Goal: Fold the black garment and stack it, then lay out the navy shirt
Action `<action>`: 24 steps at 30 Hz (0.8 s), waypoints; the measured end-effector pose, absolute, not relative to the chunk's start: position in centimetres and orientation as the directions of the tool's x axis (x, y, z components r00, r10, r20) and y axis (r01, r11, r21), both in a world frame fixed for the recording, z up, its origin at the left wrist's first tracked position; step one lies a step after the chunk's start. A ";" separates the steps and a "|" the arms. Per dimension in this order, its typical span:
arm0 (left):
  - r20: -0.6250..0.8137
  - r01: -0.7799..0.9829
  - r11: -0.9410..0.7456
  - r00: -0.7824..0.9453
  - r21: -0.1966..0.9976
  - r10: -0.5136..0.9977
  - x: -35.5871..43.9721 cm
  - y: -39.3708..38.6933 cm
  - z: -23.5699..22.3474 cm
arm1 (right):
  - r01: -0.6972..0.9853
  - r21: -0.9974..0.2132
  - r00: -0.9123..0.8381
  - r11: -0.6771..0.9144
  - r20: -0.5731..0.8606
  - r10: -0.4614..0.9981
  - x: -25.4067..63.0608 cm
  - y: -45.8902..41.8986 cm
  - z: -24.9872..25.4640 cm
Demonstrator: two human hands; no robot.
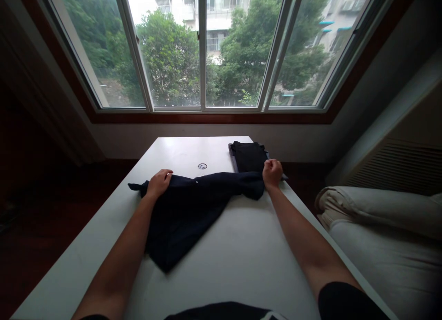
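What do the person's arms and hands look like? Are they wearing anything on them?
Both arms are bare from wrist to upper arm. The left hand and the right hand wear no gloves, and no watch, ring or bracelet can be seen. A short black sleeve covers the top of the right arm near the picture's bottom edge. The left arm's sleeve barely shows, only as a dark edge.

Two hands, the left hand and the right hand, each grip one dark garment spread between them. One folded dark garment lies just beyond the right hand. One counter.
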State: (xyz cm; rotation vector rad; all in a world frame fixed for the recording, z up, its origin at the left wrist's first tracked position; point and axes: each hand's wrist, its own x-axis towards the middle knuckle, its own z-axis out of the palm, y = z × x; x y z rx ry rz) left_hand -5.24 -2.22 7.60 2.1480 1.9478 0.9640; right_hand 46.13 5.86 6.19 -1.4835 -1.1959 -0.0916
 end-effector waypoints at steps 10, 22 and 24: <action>0.113 0.683 -0.343 0.359 0.645 0.926 -1.9 -4.0 8.9 | 0.676 -0.512 -0.270 0.530 0.497 0.825 38.4 3.1 7.4; -0.310 0.537 -0.146 0.664 0.831 0.680 0.7 -7.3 14.3 | 0.593 -0.501 -0.407 0.630 0.489 0.772 35.7 1.4 6.7; -0.321 0.513 -0.085 0.650 0.854 0.689 0.7 -7.2 13.9 | 0.617 -0.504 -0.434 0.605 0.423 0.795 35.5 1.5 6.4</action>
